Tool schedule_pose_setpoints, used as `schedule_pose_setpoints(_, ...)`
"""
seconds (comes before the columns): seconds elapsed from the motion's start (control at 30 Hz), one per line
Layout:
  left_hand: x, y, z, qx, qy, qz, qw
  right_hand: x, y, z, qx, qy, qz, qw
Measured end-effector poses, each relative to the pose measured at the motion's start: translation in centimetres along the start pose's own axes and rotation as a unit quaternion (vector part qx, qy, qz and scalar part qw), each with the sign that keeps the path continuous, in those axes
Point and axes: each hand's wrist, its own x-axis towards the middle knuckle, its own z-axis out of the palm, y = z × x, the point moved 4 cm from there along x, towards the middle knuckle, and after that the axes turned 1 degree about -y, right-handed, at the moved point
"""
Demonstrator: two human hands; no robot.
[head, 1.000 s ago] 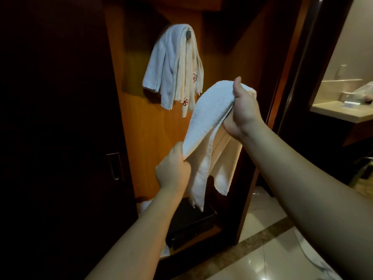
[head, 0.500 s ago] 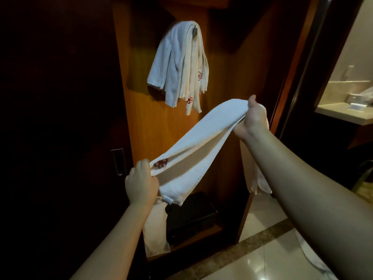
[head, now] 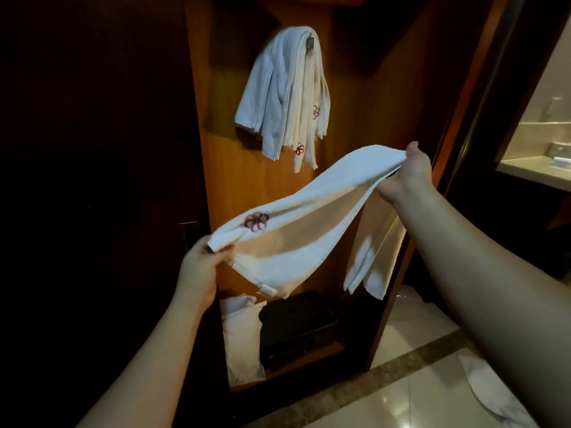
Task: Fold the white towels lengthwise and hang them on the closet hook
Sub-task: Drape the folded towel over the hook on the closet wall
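I've got the towel point(head: 312, 211) stretched between both hands, in the air in front of the open closet point(head: 222, 180). Its long axis runs diagonal: low end at my left hand point(head: 200, 264), high end at my right hand point(head: 408, 174). L hand pinches the near end, thumb on top, just below the red flower emblem point(head: 256, 221). R hand grips the far end w/ fingers curled under and thumb up; a loose tail of cloth hangs down below it.

What the next move turns on: the hook point(head: 310, 42) sits up and to the left of the R hand, on the closet's back panel near its top edge. R hand is clearly nearer to it; L hand is well below. I judge the high end goes up first.

The hook already carries hung towels point(head: 284, 97), draped thick over it, so room looks tight.

Towel is white terry, soft, limp, sagging between the grips, w/ a stitched hem and a small tag at the lower edge. Fold looks roughly lengthwise but slack. Closet wood is smooth, orange-brown. A dark box point(head: 296, 329) sits on the closet floor.
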Motion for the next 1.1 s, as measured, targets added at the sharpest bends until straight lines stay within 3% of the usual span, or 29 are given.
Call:
schedule_pose_setpoints(0.1, 1.6, 2.9, -1.0, -0.182, -0.078, 0.052, 0.979, 0.3, -0.1, 0.3, 0.027, -0.020, 0.020, 0.999)
schedule_pose_setpoints(0.2, 0.2, 1.7, 0.0, -0.043, -0.096, -0.026, 0.994, 0.5, 0.2, 0.4, 0.039, -0.016, 0.034, 0.999)
schedule_pose_setpoints(0.27, -0.5, 0.3, 0.1, 0.034, -0.087, -0.021, 0.995, 0.5, 0.4, 0.1, 0.035, -0.006, 0.032, 0.999)
schedule_pose_setpoints(0.4, -0.2, 2.5, -1.6, 0.000, -0.047, 0.034, 0.998, 1.0, 0.4, -1.9, 0.000, 0.022, 0.013, 1.000)
schedule_pose_setpoints(0.57, -0.7, 2.8, -1.1, -0.045, -0.086, 0.008, 0.995, 1.6, 0.8, -3.3, -0.047, 0.028, 0.015, 0.998)
schedule_pose_setpoints(0.7, -1.3, 2.7, -1.2, -0.084, -0.139, -0.017, 0.987, 1.7, 1.3, -3.8, -0.055, -0.010, 0.044, 0.997)
schedule_pose_setpoints(0.8, -1.5, 1.3, -1.7, -0.130, -0.155, -0.056, 0.978, 1.6, 1.8, -4.1, -0.049, -0.029, 0.062, 0.996)
schedule_pose_setpoints(0.87, -1.6, -0.2, -1.9, -0.153, -0.119, -0.106, 0.975, 1.4, 2.0, -3.9, -0.043, -0.039, 0.070, 0.996)
schedule_pose_setpoints(0.97, -1.9, -3.0, -1.4, -0.102, -0.074, -0.187, 0.974, 1.1, 2.4, -3.1, -0.023, -0.055, 0.073, 0.996)
schedule_pose_setpoints(1.03, -2.4, -4.9, -0.8, -0.058, -0.088, -0.235, 0.966, 0.9, 2.5, -2.3, -0.011, -0.060, 0.071, 0.996)
schedule_pose_setpoints(1.1, -2.5, -6.9, -0.2, -0.079, -0.098, -0.283, 0.951, 0.6, 2.7, -1.2, 0.001, -0.067, 0.073, 0.995)
